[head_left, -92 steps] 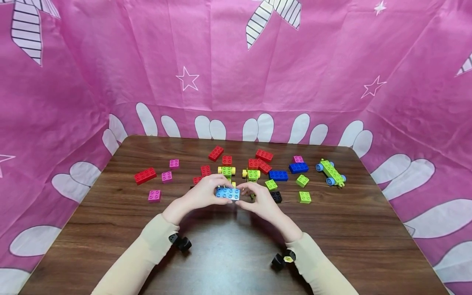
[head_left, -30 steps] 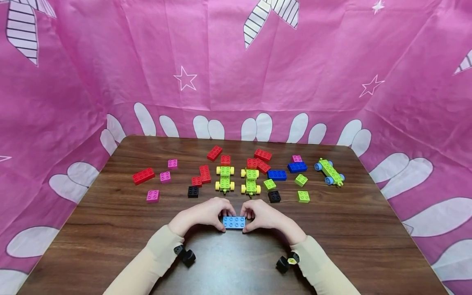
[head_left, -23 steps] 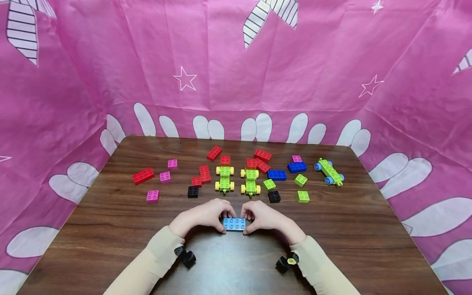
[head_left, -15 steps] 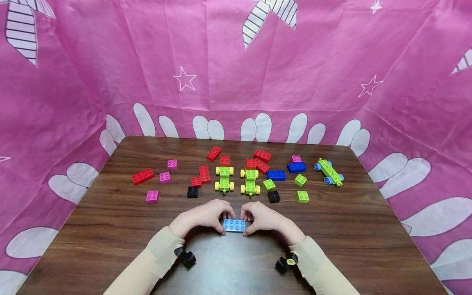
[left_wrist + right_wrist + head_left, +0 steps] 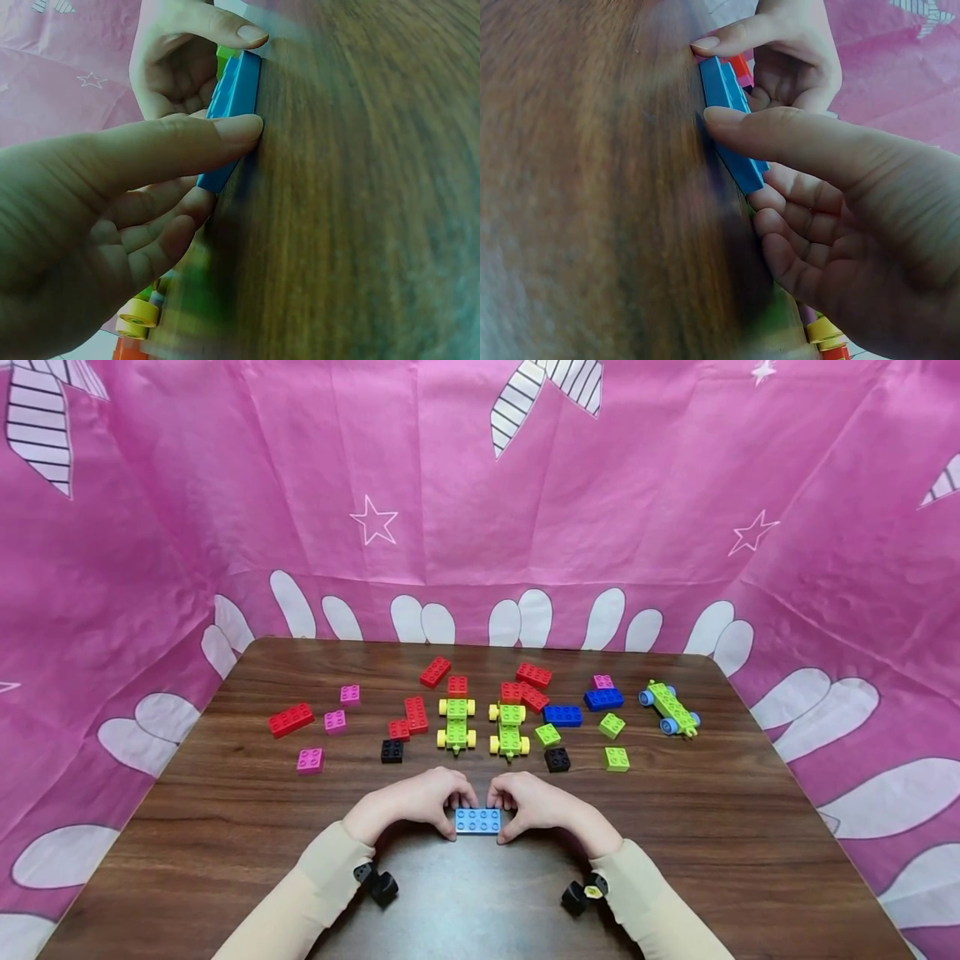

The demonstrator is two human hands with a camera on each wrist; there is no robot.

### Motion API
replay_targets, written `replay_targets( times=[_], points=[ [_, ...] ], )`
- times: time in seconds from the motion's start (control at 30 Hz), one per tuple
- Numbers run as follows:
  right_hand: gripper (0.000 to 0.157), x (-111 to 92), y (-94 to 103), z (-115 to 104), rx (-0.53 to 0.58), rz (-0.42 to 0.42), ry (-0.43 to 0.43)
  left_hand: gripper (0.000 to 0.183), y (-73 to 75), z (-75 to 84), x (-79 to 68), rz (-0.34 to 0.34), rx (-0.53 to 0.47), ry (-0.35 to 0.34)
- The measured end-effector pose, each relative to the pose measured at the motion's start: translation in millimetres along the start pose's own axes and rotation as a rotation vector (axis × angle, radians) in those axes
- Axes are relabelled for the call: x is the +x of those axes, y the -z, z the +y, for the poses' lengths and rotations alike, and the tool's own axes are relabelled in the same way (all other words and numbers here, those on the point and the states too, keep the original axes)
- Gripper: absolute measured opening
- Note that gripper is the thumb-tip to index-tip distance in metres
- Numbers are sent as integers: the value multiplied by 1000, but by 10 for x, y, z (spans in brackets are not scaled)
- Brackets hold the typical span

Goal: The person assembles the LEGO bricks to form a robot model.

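Note:
A light blue 2x4 toy brick (image 5: pixel 477 821) lies flat on the wooden table in front of the person, studs up. At its left end is my left hand (image 5: pixel 420 797), thumb and fingers loosely bent around the corner. My right hand (image 5: pixel 536 802) mirrors it at the other end. The head view shows slight gaps between the thumbs and the brick ends. In the left wrist view, the right thumb (image 5: pixel 251 34) stands just off the end of the blue brick (image 5: pixel 238 94). The left thumb (image 5: pixel 706 45) sits just past the brick's far end in the right wrist view.
Two green car bases with yellow wheels (image 5: pixel 457 724) stand beyond the hands. Around them lie red bricks (image 5: pixel 416 714), black bricks (image 5: pixel 557 760), dark blue bricks (image 5: pixel 563 717), green bricks (image 5: pixel 617 760) and pink bricks (image 5: pixel 311 761). A blue-wheeled green base (image 5: pixel 672 710) is far right.
Both hands have brought the light blue brick from over the car bases down to the near table. Since then the thumbs have parted slightly from its ends.

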State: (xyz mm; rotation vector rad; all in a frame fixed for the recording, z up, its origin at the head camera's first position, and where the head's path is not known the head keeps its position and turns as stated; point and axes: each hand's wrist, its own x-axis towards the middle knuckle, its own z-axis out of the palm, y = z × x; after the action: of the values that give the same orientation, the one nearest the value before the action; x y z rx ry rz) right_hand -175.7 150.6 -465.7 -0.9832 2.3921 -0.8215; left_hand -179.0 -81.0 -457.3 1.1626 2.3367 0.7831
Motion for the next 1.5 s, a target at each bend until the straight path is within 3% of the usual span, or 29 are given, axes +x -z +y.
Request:
replay_targets(
  times=[0.4, 1.03, 1.23, 1.5],
  points=[
    [33, 23, -32, 4, -4, 17, 78, 39, -2, 0, 0, 0, -19, 8],
    [32, 24, -34, 27, 39, 4, 69, 42, 78, -6, -17, -43, -28, 22],
    [32, 18, -24, 17, 37, 6, 69, 31, 153, -5, -59, -9, -34, -30],
    [32, 9, -33, 15, 51, 0, 54, 26, 328, -42, -115, 94, 38, -90]
  ],
)
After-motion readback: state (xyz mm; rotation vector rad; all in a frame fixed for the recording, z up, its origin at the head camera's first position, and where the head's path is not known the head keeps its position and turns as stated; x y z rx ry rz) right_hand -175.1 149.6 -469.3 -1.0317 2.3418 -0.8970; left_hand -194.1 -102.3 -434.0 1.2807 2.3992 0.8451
